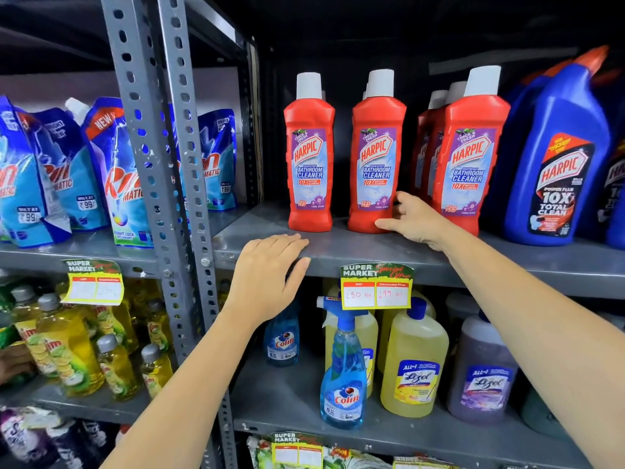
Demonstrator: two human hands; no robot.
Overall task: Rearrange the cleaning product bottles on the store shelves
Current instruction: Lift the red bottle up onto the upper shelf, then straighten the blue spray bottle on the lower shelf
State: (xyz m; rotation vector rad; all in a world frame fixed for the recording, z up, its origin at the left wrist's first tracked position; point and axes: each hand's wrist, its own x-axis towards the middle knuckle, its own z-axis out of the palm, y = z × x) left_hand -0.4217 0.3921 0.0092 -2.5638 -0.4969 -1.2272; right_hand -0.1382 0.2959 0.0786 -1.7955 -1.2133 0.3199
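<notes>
Fingers of right hand [414, 220] partly hidden behind red bottle [375, 154], grip unclear | left hand [270, 275] fingers together, flat

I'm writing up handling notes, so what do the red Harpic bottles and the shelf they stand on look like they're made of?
Red Harpic bottles: likely opaque moulded plastic, semi-gloss, with soft highlights, glossy printed labels and matte white caps. Shelf: probably grey-painted steel, given its thin folded edge, dull sheen and scuffs.

Both bare arms reach up and forward. The left hand [267, 279] lies palm down, fingers together and extended, thumb spread to the side. The right hand [414, 220] is raised higher, wrist bent, fingers loosely curled and thumb pointing left.
</notes>
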